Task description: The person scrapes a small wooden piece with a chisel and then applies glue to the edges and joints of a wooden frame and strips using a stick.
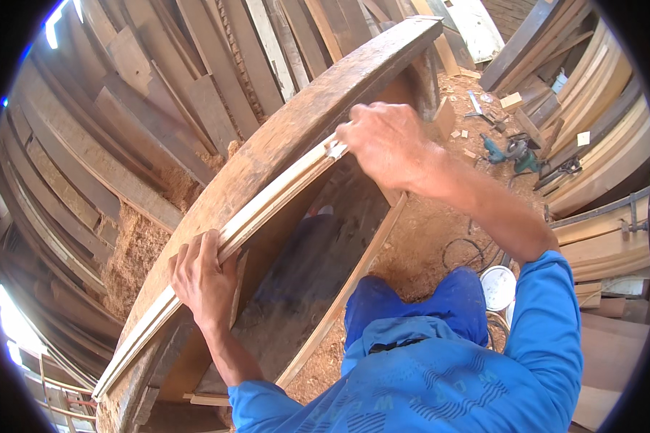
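Observation:
A long pale wooden strip (267,206) with grooves along its length lies on the near edge of a worn, heavy wooden workbench (296,137). My left hand (206,278) grips the strip around its middle, fingers over the top and thumb on the near side. At the strip's far right end, my right hand (390,144) is closed, knuckles up. A small whitish, shiny piece (336,149) shows beneath its fingers at the strip's end; its kind is unclear. Below the benchtop, a dark lower shelf (310,238) is visible.
Many boards (217,86) lean behind the bench; more planks (592,94) are stacked at right. A teal power tool (520,153) and a try square (474,105) lie on the sawdust-covered floor. A white bucket (498,287) stands beside my legs, near a black cable (462,252).

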The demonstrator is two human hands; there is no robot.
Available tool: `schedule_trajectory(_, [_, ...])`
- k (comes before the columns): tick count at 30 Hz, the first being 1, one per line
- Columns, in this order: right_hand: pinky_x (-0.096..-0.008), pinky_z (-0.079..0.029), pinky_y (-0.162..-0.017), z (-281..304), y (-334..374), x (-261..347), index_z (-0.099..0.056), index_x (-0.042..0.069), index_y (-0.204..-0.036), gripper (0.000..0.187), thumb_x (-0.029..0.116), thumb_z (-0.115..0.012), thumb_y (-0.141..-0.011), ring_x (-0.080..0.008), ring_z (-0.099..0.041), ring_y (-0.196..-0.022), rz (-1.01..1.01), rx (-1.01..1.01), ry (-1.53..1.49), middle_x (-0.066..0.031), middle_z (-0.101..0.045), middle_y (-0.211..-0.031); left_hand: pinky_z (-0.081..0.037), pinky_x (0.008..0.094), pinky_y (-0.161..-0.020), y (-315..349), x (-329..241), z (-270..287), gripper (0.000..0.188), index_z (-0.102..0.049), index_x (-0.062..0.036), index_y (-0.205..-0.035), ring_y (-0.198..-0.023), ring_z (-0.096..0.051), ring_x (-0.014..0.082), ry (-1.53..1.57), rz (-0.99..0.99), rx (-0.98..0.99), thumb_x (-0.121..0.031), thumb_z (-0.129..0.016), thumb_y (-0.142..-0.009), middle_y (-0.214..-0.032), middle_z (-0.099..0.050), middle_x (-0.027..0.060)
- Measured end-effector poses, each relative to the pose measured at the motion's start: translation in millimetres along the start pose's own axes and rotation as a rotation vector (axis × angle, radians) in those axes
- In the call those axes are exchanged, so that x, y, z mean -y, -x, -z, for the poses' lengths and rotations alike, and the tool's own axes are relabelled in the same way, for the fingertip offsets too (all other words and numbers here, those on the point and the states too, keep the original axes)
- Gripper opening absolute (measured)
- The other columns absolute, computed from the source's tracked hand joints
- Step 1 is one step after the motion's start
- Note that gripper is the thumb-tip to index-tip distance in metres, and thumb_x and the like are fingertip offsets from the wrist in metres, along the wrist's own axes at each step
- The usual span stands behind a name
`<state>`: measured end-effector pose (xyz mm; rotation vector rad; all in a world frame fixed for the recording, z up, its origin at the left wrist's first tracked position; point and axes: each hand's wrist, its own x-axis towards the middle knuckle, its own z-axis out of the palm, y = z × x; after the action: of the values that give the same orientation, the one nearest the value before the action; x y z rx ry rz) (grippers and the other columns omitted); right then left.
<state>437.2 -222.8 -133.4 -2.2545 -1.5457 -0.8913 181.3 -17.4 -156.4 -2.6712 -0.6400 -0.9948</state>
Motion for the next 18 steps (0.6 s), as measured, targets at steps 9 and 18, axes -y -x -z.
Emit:
schedule_trajectory(9, [-0.0424,-0.059,-0.076,11.8,-3.8,11.5,-0.075,0.003,-0.084,0.011,0.007,-0.065,-0.081,-0.0320,-0.073,-0.089,-0.047,0.118,0.073,-0.0178,-0.073,-0.087,-0.046,0.0410,-0.086,-0.1,9.9,6.6,0.036,-0.068,-0.0096,-0.103,-0.090,-0.064,0.0281,-0.023,-0.023,0.026,-0.024,-0.081,-0.073,-0.092,-0.070,0.0066])
schedule_trajectory(18, [-0.0415,-0.059,-0.076,18.2,7.6,7.1,-0.076,0.005,-0.085,0.013,0.009,-0.064,-0.082,-0.0331,-0.073,-0.089,-0.089,0.108,0.152,-0.0192,-0.071,-0.085,-0.044,0.0401,-0.090,8.7,9.7,-7.6,0.032,-0.068,-0.0115,-0.101,-0.094,-0.064,0.0286,-0.075,-0.076,-0.079,-0.021,-0.080,-0.073,-0.099,-0.071,0.0065])
